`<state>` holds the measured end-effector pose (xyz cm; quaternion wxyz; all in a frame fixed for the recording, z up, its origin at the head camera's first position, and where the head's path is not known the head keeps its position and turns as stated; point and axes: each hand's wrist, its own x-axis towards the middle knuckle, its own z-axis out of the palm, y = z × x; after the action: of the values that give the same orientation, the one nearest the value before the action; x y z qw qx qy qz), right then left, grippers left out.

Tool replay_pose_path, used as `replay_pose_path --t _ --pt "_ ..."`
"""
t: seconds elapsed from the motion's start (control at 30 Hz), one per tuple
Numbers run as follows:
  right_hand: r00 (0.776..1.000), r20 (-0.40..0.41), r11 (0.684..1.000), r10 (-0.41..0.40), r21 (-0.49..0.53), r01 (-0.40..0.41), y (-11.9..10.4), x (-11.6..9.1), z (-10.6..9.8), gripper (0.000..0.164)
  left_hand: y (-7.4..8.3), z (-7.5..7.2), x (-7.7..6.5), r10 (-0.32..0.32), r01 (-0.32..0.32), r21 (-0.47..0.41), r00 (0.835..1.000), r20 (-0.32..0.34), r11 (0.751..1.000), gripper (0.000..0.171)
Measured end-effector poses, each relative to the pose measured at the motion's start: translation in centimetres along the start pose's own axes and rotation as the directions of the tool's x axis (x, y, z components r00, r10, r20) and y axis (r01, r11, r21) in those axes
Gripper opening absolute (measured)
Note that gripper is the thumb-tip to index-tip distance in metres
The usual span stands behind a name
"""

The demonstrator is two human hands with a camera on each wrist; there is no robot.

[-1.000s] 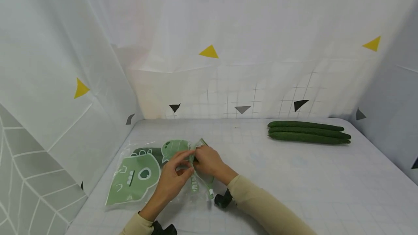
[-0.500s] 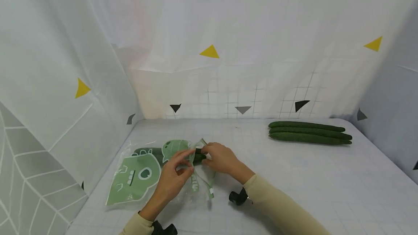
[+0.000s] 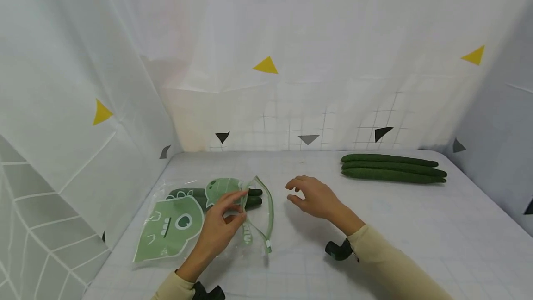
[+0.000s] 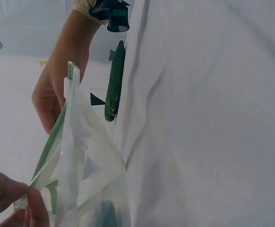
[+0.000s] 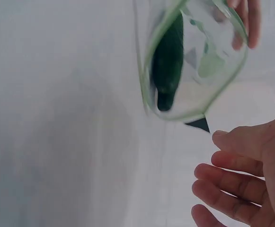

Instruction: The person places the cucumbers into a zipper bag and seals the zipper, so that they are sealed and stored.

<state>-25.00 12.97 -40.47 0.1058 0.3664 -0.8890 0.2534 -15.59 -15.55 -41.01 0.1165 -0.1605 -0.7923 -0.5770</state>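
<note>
A clear zip bag (image 3: 176,221) printed with green dinosaurs lies at the table's left. My left hand (image 3: 243,204) pinches the upper rim of its mouth (image 4: 71,75) and holds it open. Two dark cucumbers (image 3: 253,196) lie inside, their ends showing at the mouth; the right wrist view looks into the opening at one cucumber (image 5: 168,71). My right hand (image 3: 293,192) hovers just right of the bag, fingers loosely spread and holding nothing. Its fingers (image 5: 241,175) show in the right wrist view.
Three long cucumbers (image 3: 391,169) lie side by side at the far right of the table (image 3: 374,226). White sheets with triangle marks wall in the left, back and right sides.
My right hand has let go at the bag's mouth and drawn away to the right, empty. The left hand keeps its pinch on the rim, and the mouth now gapes wider.
</note>
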Motion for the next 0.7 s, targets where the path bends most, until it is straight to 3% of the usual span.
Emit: replay_pose_path --t 0.37,0.7 --pt "0.991 -0.097 0.996 0.092 -0.007 -0.093 3.4 -2.3 -4.1 0.027 0.1 -0.1 0.1 -0.003 0.003 0.018 1.000 -0.003 1.000 0.056" --pt "0.975 -0.134 0.984 0.178 -0.006 -0.180 5.3 -4.0 -6.5 0.028 0.0 0.0 0.0 -0.012 0.012 0.011 1.000 -0.002 1.000 0.057"
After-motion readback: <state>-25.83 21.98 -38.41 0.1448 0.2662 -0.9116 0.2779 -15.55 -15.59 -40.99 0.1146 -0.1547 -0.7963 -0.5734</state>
